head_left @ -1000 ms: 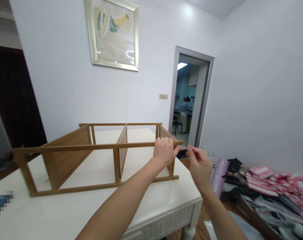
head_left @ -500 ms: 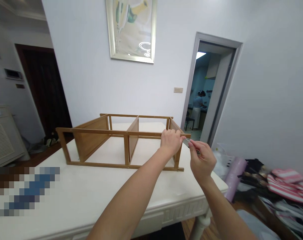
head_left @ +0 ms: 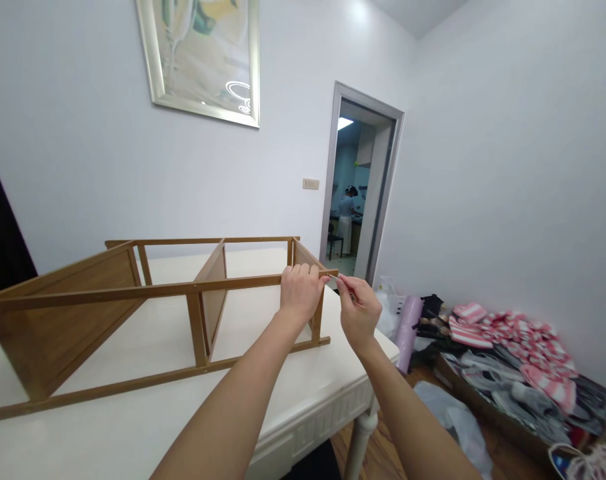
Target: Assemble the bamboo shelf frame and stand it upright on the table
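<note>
A brown wooden shelf frame (head_left: pixel 199 327) lies on its side on the white table (head_left: pixel 157 413), its panels standing between long rails. My left hand (head_left: pixel 301 291) is wrapped over the upper front rail near its right end, its thumb pointing toward the tip. Just right of that end, my right hand (head_left: pixel 357 307) is closed in a pinch. Between its fingers is a thin metal rod-like tool (head_left: pixel 333 277), reaching to the rail end beside my left thumb. The tool's exact shape is mostly hidden by the fingers.
Past the table's right edge are a pink-purple roll (head_left: pixel 409 333), a plastic bag (head_left: pixel 453 417) and a box of clothes (head_left: pixel 507 387) on the floor. A framed picture (head_left: pixel 207 60) hangs on the wall. Beyond the doorway (head_left: pixel 333 173) a person (head_left: pixel 346 217) stands.
My view has turned to the right, so the shelf frame and both hands appear further left. Both hands keep their places at the rail end, the tool still pinched in the right.
</note>
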A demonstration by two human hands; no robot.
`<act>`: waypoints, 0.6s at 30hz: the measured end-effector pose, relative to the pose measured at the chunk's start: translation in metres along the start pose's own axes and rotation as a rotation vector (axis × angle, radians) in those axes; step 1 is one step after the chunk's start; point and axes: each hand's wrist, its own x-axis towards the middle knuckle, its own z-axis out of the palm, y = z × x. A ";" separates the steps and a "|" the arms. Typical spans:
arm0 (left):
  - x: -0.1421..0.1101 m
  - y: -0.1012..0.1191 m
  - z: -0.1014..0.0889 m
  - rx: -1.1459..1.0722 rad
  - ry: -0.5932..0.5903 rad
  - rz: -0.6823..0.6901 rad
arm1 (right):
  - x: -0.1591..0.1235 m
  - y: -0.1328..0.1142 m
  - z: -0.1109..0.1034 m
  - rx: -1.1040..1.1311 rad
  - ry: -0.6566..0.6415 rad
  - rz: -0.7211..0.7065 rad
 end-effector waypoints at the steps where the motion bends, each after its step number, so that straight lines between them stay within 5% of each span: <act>1: 0.000 0.000 0.000 -0.001 0.001 0.004 | 0.000 0.001 0.001 0.002 -0.002 -0.006; 18: 0.001 -0.002 -0.004 -0.032 0.005 -0.006 | 0.002 0.003 0.007 -0.109 -0.015 -0.154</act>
